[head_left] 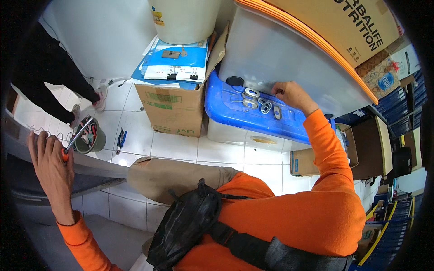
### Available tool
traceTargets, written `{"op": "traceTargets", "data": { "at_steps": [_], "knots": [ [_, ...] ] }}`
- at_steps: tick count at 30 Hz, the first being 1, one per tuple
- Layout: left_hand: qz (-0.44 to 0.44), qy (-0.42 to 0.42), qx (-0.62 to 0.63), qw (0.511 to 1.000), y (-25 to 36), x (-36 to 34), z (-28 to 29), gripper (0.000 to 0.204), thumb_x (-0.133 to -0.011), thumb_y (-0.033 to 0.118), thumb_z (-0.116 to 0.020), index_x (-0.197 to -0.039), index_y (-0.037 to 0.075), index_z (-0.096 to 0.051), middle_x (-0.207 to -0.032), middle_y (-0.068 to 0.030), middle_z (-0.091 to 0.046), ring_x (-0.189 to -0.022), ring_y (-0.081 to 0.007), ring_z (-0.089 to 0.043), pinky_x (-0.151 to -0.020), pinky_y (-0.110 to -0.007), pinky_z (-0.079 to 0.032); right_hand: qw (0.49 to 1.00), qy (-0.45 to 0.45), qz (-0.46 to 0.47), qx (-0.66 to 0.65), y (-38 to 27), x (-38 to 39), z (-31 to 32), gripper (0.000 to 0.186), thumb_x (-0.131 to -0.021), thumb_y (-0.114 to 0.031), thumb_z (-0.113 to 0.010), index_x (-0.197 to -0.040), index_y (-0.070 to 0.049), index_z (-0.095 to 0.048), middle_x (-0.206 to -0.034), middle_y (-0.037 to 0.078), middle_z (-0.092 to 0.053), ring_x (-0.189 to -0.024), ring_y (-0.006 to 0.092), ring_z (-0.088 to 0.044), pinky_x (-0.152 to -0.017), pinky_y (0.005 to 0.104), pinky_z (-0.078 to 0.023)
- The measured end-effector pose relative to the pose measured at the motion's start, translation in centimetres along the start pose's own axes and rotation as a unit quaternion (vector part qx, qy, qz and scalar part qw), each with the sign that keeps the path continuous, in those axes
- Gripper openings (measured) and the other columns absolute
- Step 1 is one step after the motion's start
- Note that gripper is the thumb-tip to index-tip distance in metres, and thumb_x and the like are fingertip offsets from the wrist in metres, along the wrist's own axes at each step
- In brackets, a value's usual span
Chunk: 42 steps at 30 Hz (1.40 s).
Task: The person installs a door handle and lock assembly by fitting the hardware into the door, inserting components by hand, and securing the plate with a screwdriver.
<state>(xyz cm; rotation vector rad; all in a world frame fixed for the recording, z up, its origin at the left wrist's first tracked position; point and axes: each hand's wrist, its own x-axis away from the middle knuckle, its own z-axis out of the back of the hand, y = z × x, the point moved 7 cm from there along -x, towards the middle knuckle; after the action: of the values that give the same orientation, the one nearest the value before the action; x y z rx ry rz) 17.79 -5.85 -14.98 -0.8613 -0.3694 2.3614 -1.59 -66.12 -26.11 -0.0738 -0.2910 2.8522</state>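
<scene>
My left hand (50, 169) is at the far left, fingers laid along the edge of a grey panel (97, 168). It also holds a screwdriver (77, 135) with an orange handle, whose metal shank points up and right. My right hand (291, 95) reaches over the blue lid (221, 103) of a storage box, fingers curled together. Whether anything small is in them is hidden. Just left of it lie several oval silver lock cover plates (266, 107), one of them standing apart (277, 112). A black round disc (234, 81) rests at the lid's far left.
A cardboard box (169, 110) of papers bears a lock cylinder (170, 54) and a key (183, 51), with a white bucket (185, 22) behind. Pliers (120, 140) and a tool bucket (97, 143) are on the tiles. A person in black trousers (54, 63) stands beyond.
</scene>
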Motion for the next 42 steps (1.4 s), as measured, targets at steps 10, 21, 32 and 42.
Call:
{"op": "traceTargets", "data": {
  "at_steps": [10,21,32,42],
  "knots": [
    [0.006,0.026,-0.030,0.999,-0.2,3.7,-0.2,0.021,-0.085,0.019,-0.075,-0.093,0.001,-0.065,-0.122,-0.0136,-0.065,-0.135,-0.0332,-0.050,-0.127,-0.051,-0.022,0.965,-0.010,-0.235,0.116,4.1,0.6,-4.5,0.040,-0.089,-0.042,-0.068,-0.093,-0.004,-0.079,-0.099,0.024,-0.074,-0.097,0.0417,-0.071,-0.084,0.0485,-0.057],
    [-0.019,0.065,-0.022,0.997,0.5,6.7,2.6,0.021,-0.084,0.022,-0.073,-0.093,0.004,-0.065,-0.122,-0.0101,-0.066,-0.133,-0.0301,-0.052,-0.127,-0.051,-0.022,0.971,-0.069,-0.220,0.058,1.1,-0.5,-5.5,0.042,-0.082,-0.038,-0.076,-0.112,-0.009,-0.073,-0.104,0.019,-0.075,-0.100,0.0376,-0.071,-0.084,0.0464,-0.056],
    [0.005,0.060,-0.020,0.998,0.6,8.2,3.3,0.021,-0.083,0.023,-0.074,-0.093,0.007,-0.065,-0.123,-0.0097,-0.068,-0.134,-0.0296,-0.053,-0.127,-0.052,-0.021,0.993,-0.077,-0.048,-0.081,0.4,-1.9,-3.8,0.029,-0.084,-0.015,-0.072,-0.112,-0.008,-0.071,-0.100,0.015,-0.075,-0.093,0.0300,-0.071,-0.080,0.0405,-0.055],
    [0.010,0.054,-0.024,0.998,0.7,8.9,3.6,0.023,-0.082,0.023,-0.073,-0.096,0.006,-0.065,-0.124,-0.0090,-0.067,-0.134,-0.0299,-0.053,-0.128,-0.052,-0.021,0.987,0.079,0.051,0.133,-4.2,-2.1,-5.6,0.022,-0.089,-0.022,-0.070,-0.110,-0.016,-0.073,-0.107,0.008,-0.074,-0.094,0.0318,-0.072,-0.080,0.0453,-0.058]
  ]
}}
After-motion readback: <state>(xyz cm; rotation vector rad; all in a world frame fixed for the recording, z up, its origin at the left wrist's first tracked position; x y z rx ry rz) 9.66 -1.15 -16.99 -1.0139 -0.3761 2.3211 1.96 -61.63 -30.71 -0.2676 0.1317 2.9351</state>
